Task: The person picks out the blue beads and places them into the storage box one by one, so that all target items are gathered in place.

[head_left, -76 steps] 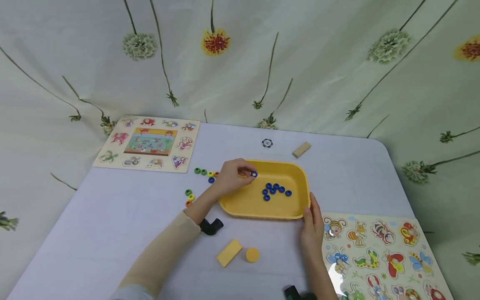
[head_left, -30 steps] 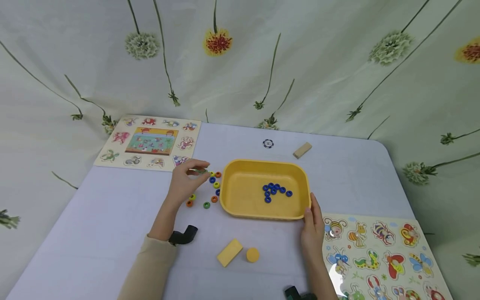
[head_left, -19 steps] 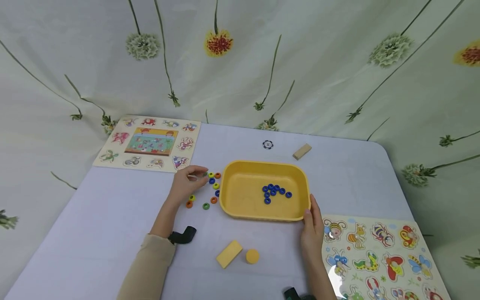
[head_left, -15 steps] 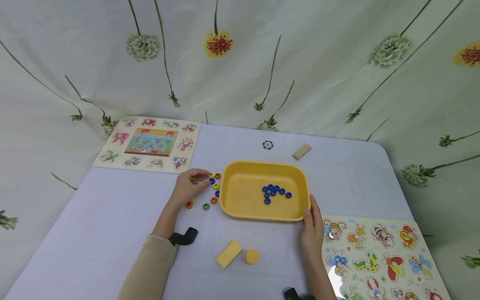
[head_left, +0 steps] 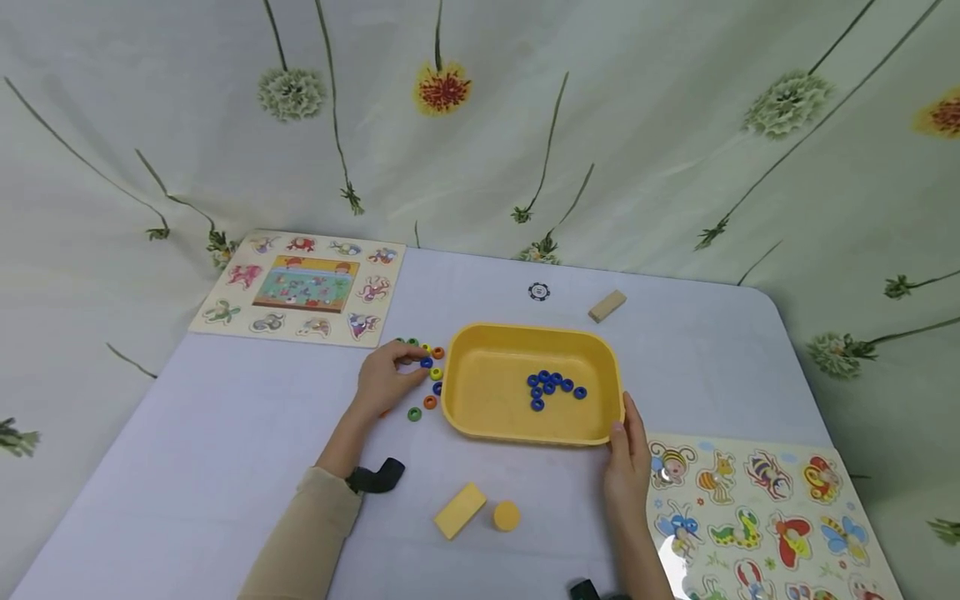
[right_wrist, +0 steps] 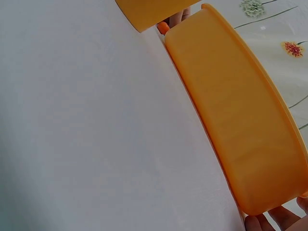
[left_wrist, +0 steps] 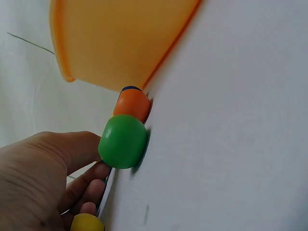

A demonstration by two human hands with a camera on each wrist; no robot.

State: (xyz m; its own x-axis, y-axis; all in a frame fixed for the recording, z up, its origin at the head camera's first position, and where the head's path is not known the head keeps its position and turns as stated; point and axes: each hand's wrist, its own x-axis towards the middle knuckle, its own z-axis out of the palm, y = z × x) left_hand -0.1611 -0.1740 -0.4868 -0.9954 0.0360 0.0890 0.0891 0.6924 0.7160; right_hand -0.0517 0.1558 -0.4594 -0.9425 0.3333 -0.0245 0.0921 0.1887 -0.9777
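My left hand point(head_left: 384, 382) is at the left of the yellow tray point(head_left: 480, 421), with thumb and index finger around a blue bead point(head_left: 426, 362). In the left wrist view, a green bead point(left_wrist: 123, 142) hides part of the fingers. Beside the hand lie an orange bead point(head_left: 430, 402), a yellow bead point(head_left: 436, 374) and several other coloured beads. Several blue beads point(head_left: 549, 388) sit inside the tray. My right hand point(head_left: 628, 467) holds the tray's right end, thumb at the rim; its fingertips touch the tray's outside in the right wrist view.
A sea-animal puzzle board point(head_left: 300, 287) lies at the back left, and an insect puzzle board point(head_left: 757, 508) at the front right. Behind the tray are a poker chip point(head_left: 538, 291) and a wooden block point(head_left: 607, 306). A yellow block point(head_left: 460, 510) and a round yellow piece point(head_left: 506, 516) lie in front.
My left hand has gone from above the tray, where it held a blue bead, to the beads on the left. Lately it has shifted slightly right, closing around another blue bead. The right hand stays put.
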